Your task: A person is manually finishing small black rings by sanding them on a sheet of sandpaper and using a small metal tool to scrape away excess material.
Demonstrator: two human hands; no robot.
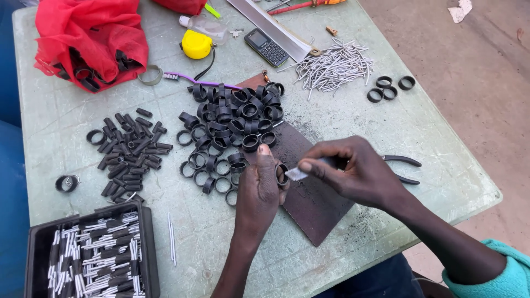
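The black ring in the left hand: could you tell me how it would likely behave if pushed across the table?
The black ring, a short hollow band, probably weighs little. On edge it may roll; flat like those in the pile, it would likely slide.

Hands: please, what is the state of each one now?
Left hand: closed on a black ring.
Right hand: closed, pinching a small pale strip against the ring.
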